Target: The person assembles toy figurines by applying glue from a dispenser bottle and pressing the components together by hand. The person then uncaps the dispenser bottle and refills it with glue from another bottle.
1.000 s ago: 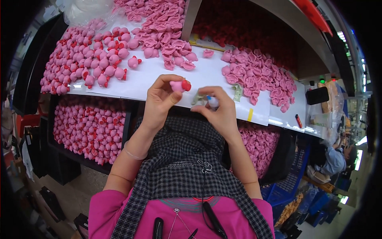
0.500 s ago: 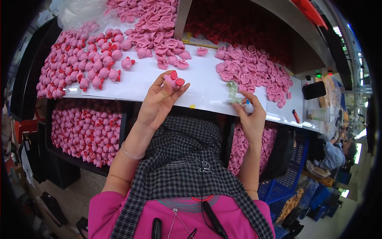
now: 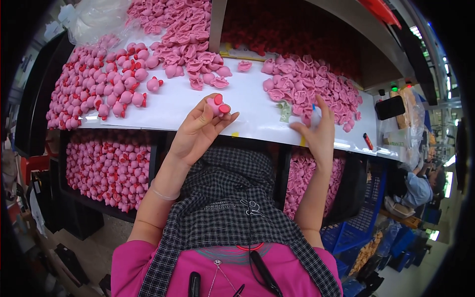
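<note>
My left hand (image 3: 199, 123) is closed on a small round pink toy figure (image 3: 213, 104), whose two red feet face up. To its right, my right hand (image 3: 320, 132) is over the table at the near edge of a pile of pink hollow shell pieces (image 3: 316, 81). Thumb and forefinger are spread, while a small white bottle (image 3: 315, 118) with a blue tip sits against the palm, its grip partly hidden. A crumpled green piece of paper (image 3: 285, 112) lies left of that hand.
Finished-looking pink figures with red feet (image 3: 106, 81) heap at the left. More shells (image 3: 190, 44) lie at the back. Two bins, one of figures (image 3: 109, 168) and one of shells (image 3: 299, 178), stand below the table edge. A red marker (image 3: 367, 141) and a black phone-like object (image 3: 389, 112) lie right.
My right hand has left the green paper and moved up toward the shell pile, its thumb and forefinger spreading. My left hand keeps the pink figure, nearly in place.
</note>
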`<state>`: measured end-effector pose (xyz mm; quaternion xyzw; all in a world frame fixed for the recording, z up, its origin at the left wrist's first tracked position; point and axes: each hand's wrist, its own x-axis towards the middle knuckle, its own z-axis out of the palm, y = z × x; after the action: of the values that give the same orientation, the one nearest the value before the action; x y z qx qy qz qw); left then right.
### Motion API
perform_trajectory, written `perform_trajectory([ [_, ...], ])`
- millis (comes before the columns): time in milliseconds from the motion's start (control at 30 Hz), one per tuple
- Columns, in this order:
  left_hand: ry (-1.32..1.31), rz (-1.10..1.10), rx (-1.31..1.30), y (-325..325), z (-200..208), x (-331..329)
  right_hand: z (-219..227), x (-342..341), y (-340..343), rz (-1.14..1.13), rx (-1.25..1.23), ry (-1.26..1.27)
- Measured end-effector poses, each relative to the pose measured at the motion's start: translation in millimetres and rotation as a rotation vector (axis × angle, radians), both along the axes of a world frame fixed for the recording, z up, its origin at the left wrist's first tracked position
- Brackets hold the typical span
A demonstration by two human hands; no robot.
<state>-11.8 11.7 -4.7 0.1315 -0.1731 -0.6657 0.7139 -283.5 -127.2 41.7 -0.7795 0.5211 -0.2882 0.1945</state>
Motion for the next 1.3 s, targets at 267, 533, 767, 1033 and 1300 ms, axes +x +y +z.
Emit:
perform_trajectory([
  [267,-0.121,0.064,0.036,0,9,6,2,47,-55,0.306,0.057,0.011],
  [533,-0.563,0.435,0.083,7,10,30,29,84,-40,0.231,-0.324,-0.124],
  [767,-1.848,1.046,0.156,8,20,78,21,164,-91,0.25,-0.238,0.048],
  [1033,-2.264,1.184,0.343,-6,36,85,-1,197,-127,0.432,-0.217,0.283],
  [1300,-2.164,0.888,-0.097,-108,35,18,4,175,-123,0.35,-0.231,0.032],
])
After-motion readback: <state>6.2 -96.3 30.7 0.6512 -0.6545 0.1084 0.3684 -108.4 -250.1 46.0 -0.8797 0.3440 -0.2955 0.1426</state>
